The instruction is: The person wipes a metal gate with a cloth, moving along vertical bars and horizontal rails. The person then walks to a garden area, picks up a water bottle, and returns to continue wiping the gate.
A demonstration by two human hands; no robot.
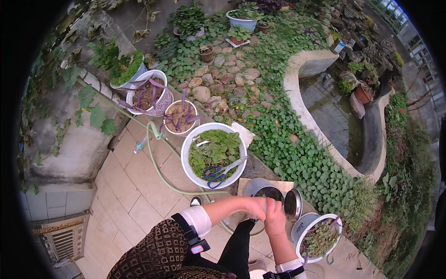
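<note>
My left hand and my right hand meet in front of a metal can. Their fingers are closed around a small pale object, mostly hidden, so its kind is unclear. Dark material shows inside the can's mouth. A shiny round lid leans upright against the can's right side, just beyond my right hand. Under the can lies a light board. Blue-handled scissors rest, blades apart, across a large white pot of green plants, up and left of my hands.
A white pot with small plants stands right of my right hand. A green hose curls over the tiles, near a plastic bottle. Two pots of purple plants, one patterned and one plain, stand beyond. A pond wall curves right.
</note>
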